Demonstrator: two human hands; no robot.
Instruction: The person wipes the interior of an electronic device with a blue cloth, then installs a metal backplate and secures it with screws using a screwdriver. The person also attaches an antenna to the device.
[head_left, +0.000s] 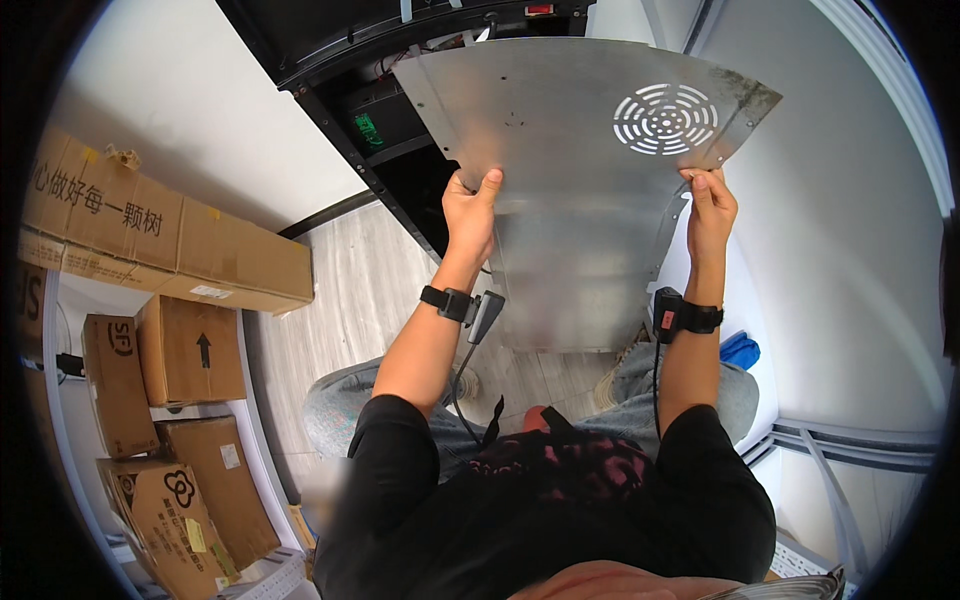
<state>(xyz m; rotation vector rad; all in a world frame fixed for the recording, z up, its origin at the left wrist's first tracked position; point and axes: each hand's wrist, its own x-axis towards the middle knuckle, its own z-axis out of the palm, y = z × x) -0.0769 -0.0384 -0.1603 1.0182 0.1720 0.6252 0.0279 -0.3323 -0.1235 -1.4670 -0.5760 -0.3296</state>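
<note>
A large sheet-metal panel (560, 130) stands before me, with a round vent of curved slots near its upper right. My left hand (472, 212) is closed on its left edge, the thumb lying on the face. On the opposite edge, below the vent, my right hand (709, 205) grips it, thumb in front. The fingers behind the sheet are partly hidden. Behind the panel is a black cabinet (345, 140), open on this side, with a green-lit part (367, 129) and some wires inside. The panel covers much of that opening.
At the left, a long cardboard box (180, 235) lies above a shelf with several more cartons (195, 350). A white wall panel (840, 250) rises close on my right, with a blue item (740, 350) beside my knee. Cables hang from both wrist straps.
</note>
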